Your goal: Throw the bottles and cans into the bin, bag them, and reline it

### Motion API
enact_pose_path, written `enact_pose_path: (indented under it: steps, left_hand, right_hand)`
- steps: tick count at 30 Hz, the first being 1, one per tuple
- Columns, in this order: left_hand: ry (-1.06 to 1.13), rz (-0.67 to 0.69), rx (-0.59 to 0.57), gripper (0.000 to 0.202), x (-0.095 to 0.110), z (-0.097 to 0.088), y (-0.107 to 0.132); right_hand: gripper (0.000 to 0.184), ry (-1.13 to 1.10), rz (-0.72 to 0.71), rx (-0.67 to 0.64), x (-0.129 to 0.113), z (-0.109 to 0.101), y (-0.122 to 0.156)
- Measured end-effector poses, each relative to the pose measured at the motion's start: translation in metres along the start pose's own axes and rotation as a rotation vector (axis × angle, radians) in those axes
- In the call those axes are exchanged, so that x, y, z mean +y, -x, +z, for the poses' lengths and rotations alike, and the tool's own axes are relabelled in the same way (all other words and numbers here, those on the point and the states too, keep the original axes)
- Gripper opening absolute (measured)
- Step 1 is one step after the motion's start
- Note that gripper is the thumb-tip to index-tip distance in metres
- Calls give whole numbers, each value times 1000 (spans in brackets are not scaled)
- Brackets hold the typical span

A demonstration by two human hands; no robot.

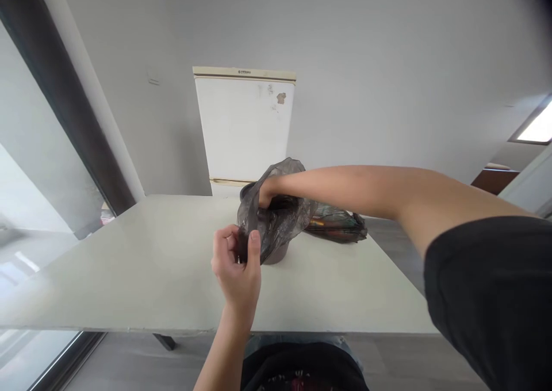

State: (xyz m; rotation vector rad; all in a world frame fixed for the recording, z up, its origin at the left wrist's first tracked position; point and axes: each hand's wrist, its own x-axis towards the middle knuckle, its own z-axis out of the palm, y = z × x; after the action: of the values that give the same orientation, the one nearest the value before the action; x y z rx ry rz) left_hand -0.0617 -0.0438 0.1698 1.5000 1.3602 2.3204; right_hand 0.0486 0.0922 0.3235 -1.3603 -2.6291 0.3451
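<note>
A thin dark grey plastic bag (276, 218) is draped over a small grey round container (276, 256) on the white table (129, 276). My left hand (237, 264) pinches the near edge of the bag between thumb and fingers. My right hand (265, 192) reaches over from the right and grips the bag's far rim, its fingers partly hidden inside the plastic. Both hands are closed on the bag.
A second dark plastic bag (338, 223) with something coloured inside lies on the table just right of the container. A white fridge (244, 129) stands against the wall behind the table. A window with a dark frame (64, 103) runs along the left.
</note>
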Motion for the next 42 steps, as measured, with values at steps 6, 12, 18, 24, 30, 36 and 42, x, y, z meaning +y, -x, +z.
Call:
enact_pose_path:
  steps: [6,12,18,24,30,36,42]
  left_hand:
    - [-81,-22,23,15,-16,0,-33]
    - [-418,161,164,29,-16,-4,-49]
    - [-381,290,-408,34,-15,26,-43]
    - [-261,-248,-351,58,-79,50,-86]
    - [-235,-448,-432,73,-113,29,-67]
    - [-284,-350,-647,53,-148,8,-37]
    - [-346,-294,-754,44,-170,-5,-31]
  right_hand:
    - [2,99,-206,-270,21,-19,-41]
    - [23,82,-239,324,91,-29,5]
    - [45,-244,-132,301,124,7,-16]
    - [59,-648,15,84,133,28,-61]
    - [82,-1065,43,-122,147,59,-34]
    - [64,-1247,-19,26,175,106,20]
    - [42,-1031,-20,327,186,145,33]
